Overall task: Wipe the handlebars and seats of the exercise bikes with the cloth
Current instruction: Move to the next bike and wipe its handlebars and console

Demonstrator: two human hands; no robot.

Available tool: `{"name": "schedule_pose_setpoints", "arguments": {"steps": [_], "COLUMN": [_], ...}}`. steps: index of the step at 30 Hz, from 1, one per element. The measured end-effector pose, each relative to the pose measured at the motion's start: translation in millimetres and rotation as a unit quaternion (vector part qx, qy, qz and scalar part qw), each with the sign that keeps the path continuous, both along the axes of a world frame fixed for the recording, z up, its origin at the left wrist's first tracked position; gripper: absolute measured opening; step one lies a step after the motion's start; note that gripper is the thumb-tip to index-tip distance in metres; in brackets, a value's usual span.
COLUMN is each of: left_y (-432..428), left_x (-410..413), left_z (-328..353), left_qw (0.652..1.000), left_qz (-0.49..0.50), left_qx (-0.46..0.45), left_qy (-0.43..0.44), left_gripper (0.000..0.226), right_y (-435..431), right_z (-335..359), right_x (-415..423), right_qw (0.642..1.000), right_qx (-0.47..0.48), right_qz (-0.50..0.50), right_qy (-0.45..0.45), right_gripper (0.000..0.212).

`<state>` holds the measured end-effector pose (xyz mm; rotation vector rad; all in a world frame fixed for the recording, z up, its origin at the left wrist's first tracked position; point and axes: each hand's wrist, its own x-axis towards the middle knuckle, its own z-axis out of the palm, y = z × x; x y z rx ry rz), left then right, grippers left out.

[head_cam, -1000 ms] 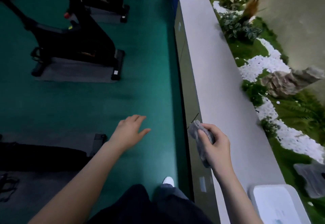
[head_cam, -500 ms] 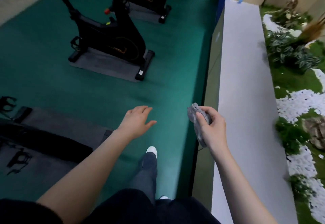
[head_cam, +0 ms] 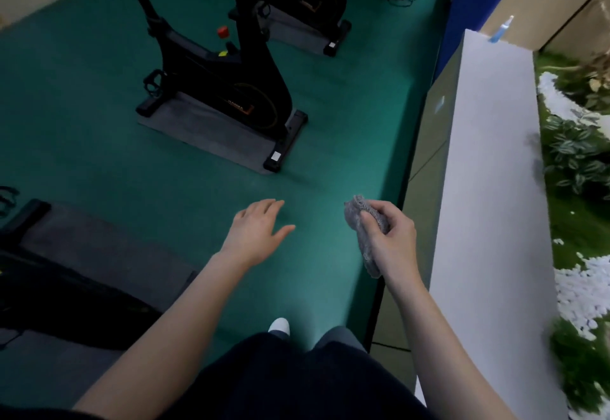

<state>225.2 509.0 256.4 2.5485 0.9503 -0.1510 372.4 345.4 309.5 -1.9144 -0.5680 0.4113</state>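
The nearest upright exercise bike (head_cam: 227, 89) carries orange lettering on its black flywheel housing, too small to read. It also carries a yellow label and a red knob (head_cam: 223, 31) on the frame, and a white sticker on the end of its front stabiliser bar. No text is legible on the sticker. This bike stands on a grey mat (head_cam: 198, 125) on the green floor (head_cam: 82, 122). A second bike (head_cam: 307, 0) stands behind it on its own mat. Part of a third, dark bike (head_cam: 66, 291) lies at the left edge of the view. The left hand (head_cam: 255, 234) is released: palm down, fingers extended and slightly spread, holding nothing, suspended above the floor between the third bike's mat and the right hand. The right hand (head_cam: 392, 238) is raised at a similar height, with fingers curled and thumb pressed forward. It grasps the grey cloth (head_cam: 355, 210), which is bunched above the thumb and hangs below the palm. The cloth touches no bike and is well apart from the nearest one. A white ledge (head_cam: 488, 188) runs along the right side, with a blue spray bottle (head_cam: 501, 30) at its far end.
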Motion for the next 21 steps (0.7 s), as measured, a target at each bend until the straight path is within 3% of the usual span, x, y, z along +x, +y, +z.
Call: {"name": "schedule_pose_setpoints", "arguments": {"steps": [10, 21], "left_y": [81, 146], "left_x": [15, 106], "left_z": [-14, 2], "left_qw": [0.985, 0.947], "left_qz": [0.174, 0.319], "left_qx": [0.004, 0.027], "left_qy": [0.022, 0.020], "left_gripper": [0.063, 0.062], "right_y": [113, 227], "right_z": [-12, -9], "right_x": [83, 209], "right_qw": [0.991, 0.960], "right_qx": [-0.003, -0.002], "right_qz": [0.136, 0.280], "right_qy": [0.013, 0.023], "right_gripper": [0.019, 0.032]}}
